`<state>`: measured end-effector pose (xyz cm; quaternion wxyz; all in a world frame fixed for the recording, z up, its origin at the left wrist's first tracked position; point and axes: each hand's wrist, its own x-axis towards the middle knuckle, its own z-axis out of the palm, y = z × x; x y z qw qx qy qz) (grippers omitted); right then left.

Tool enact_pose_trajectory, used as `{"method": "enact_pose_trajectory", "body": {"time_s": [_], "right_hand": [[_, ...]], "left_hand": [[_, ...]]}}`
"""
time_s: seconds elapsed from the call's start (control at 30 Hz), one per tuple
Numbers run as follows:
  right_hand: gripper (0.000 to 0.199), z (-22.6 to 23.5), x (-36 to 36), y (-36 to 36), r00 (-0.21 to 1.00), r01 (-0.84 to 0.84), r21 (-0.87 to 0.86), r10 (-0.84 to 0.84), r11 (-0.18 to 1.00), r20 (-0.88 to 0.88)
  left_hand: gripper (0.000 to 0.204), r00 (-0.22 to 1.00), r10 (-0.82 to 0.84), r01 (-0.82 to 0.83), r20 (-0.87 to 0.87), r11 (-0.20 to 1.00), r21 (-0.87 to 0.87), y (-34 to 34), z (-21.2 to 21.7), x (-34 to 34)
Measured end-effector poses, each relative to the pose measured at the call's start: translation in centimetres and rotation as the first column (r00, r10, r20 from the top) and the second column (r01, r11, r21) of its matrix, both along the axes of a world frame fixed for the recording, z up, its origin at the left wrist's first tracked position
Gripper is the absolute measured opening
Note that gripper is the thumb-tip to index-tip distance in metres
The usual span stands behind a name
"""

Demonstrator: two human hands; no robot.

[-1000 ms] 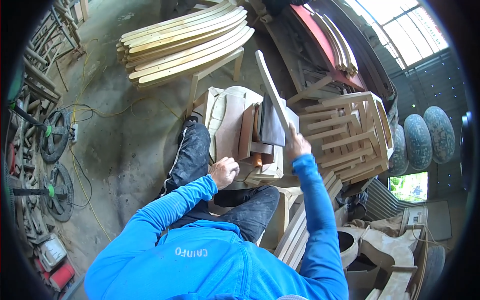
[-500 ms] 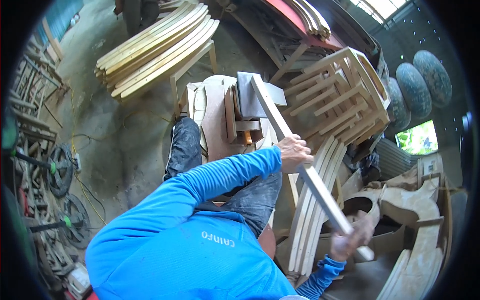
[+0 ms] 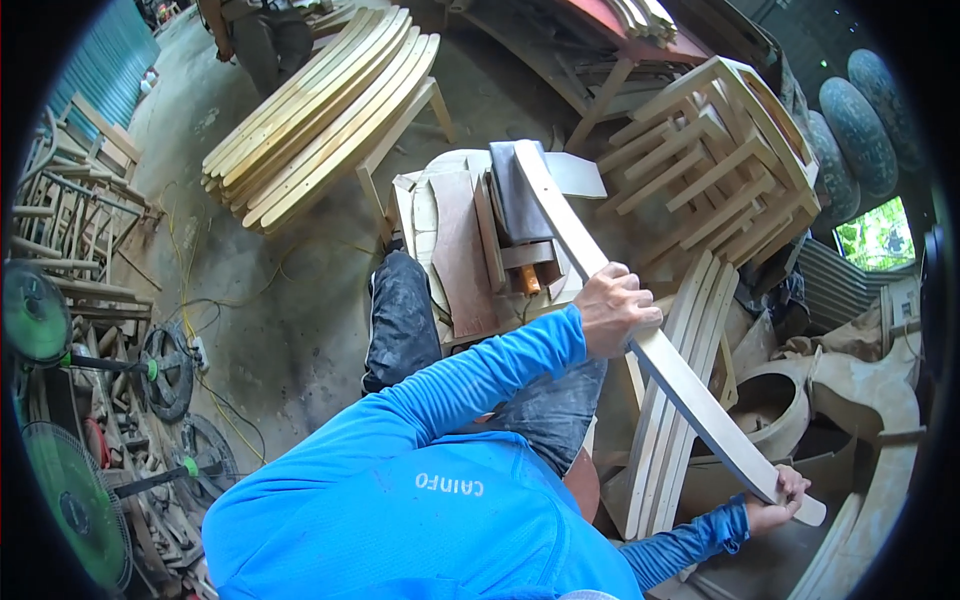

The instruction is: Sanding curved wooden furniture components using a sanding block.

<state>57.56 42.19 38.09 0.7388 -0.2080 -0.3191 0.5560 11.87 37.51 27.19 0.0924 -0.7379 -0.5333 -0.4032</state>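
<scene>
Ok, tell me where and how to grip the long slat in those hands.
Best, I'd judge, with two hands from the near side: left hand around mid-length, right hand near the lower-right end. The slat is long, so two spaced grips should steady it, and narrow enough for fingers to wrap; its far end slants away by the grey pad.

Wooden strip (image 3: 700, 405) now held in both hands.
A second ago it was gripped by the right hand (image 3: 777, 498) alone, while the left hand (image 3: 617, 308) was held apart from it; now its middle is clasped by the left hand and a spot close to its near end by the right, which has been drawn toward the near right. At the left, two green fans (image 3: 72, 512) have been brought more fully into view.
</scene>
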Motion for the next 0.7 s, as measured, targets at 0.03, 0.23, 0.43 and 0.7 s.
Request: {"method": "enact_pose_trajectory", "body": {"time_s": [0.03,0.23,0.43,0.7], "right_hand": [[0.015,0.1,-1.7,0.1,0.999,-0.007,0.028,0.006,1.0,0.043],[0.012,-1.8,-16.8,1.5,0.996,-0.02,0.081,0.012,0.997,0.088],[0.018,-7.1,-35.7,4.7,0.967,-0.251,0.399,0.213,0.882,0.137],[0.026,-12.6,-45.7,6.1,0.944,-0.237,0.138,0.195,0.962,0.268]], "left_hand": [[0.04,0.999,0.036,-0.036,-0.003,0.998,0.054,0.6,-0.2,-1.1],[0.036,0.993,0.114,-0.114,-0.006,0.993,0.034,4.8,-4.7,-12.6],[0.108,0.932,0.328,-0.363,-0.157,0.809,-0.463,6.5,-6.3,-22.5],[0.107,0.967,0.254,-0.184,0.031,0.775,-0.604,5.6,-3.4,-20.2]]}}
